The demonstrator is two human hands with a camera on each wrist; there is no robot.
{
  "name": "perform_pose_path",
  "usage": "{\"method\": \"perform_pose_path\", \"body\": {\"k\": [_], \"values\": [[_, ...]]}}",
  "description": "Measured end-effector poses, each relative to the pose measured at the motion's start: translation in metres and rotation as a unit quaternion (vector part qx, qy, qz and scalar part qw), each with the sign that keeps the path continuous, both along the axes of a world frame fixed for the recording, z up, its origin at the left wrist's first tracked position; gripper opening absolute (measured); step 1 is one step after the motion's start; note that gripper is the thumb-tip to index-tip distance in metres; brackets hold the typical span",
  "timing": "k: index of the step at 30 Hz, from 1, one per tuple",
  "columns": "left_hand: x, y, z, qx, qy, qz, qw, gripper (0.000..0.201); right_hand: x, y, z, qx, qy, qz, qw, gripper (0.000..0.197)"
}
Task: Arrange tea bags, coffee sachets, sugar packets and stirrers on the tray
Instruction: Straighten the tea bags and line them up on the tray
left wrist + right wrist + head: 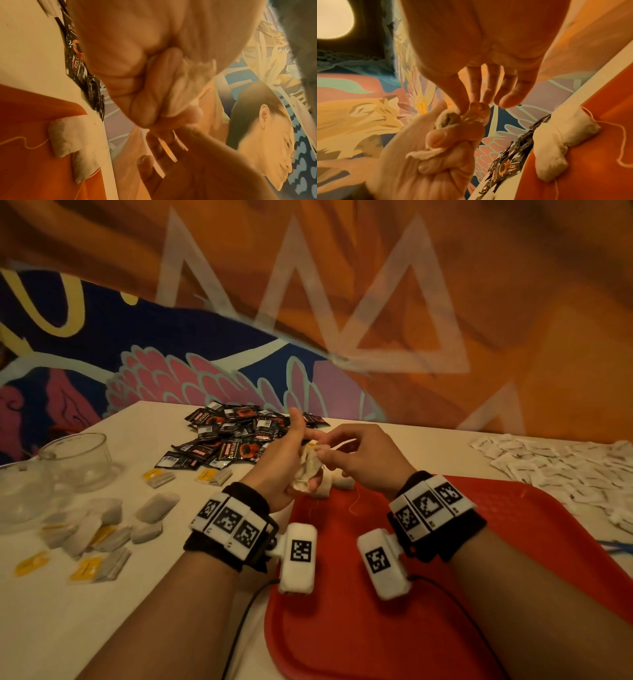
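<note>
Our left hand (pixel 277 470) clutched a bunch of tea bags (pixel 308 470) above the tray's (pixel 513 508) far edge; our right hand (pixel 363 460), directly beside it, pinched the topmost bag's corner.

surface: plain white table (pixel 120 594), pushed up against a painted wall
middle: red tray (pixel 359 645) sitting near the front edge, with a couple of tea bags (pixel 565 129) on its far end, strings trailing loose over the red
back: messy heap of black coffee sachets (pixel 236 436), just past the tray
left: loose tea bags with yellow tags (pixel 99 535) scattered all over, some stacked on each other
far left: two clear glass bowls (pixel 78 460), side by side
right: big spread of white sugar packets (pixel 561 467), running off toward the table's edge
</note>
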State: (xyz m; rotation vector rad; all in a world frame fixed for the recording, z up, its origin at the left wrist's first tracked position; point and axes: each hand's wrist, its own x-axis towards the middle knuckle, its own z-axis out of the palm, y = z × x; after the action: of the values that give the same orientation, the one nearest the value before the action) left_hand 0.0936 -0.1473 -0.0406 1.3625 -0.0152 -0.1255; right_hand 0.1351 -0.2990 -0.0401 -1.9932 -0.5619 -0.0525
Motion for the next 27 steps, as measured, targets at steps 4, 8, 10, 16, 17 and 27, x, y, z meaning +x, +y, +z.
{"method": "perform_pose_path", "body": {"k": [4,8,10,16,17,27], "values": [[0.000,0.000,0.001,-0.022,-0.004,-0.025,0.999,0.070,0.003,-0.004,0.000,0.007,-0.029,0.015,0.999,0.005],[0.001,0.001,0.000,-0.031,0.005,-0.042,0.999,0.066,0.005,-0.007,0.003,0.056,-0.084,-0.009,0.995,0.016],[0.002,0.003,-0.002,-0.049,0.021,-0.055,0.997,0.065,0.007,-0.009,0.007,0.078,-0.105,-0.020,0.991,0.018],[0.003,0.005,-0.001,-0.110,-0.013,-0.027,0.994,0.015,0.006,-0.013,0.010,0.132,-0.099,-0.005,0.986,0.016],[0.003,0.005,0.000,-0.109,-0.025,-0.004,0.994,0.010,0.005,-0.013,0.009,0.153,-0.066,-0.001,0.986,0.015],[0.005,0.004,-0.004,-0.032,-0.089,0.079,0.992,0.023,0.003,-0.003,0.007,0.186,-0.006,-0.015,0.982,0.019]]}}
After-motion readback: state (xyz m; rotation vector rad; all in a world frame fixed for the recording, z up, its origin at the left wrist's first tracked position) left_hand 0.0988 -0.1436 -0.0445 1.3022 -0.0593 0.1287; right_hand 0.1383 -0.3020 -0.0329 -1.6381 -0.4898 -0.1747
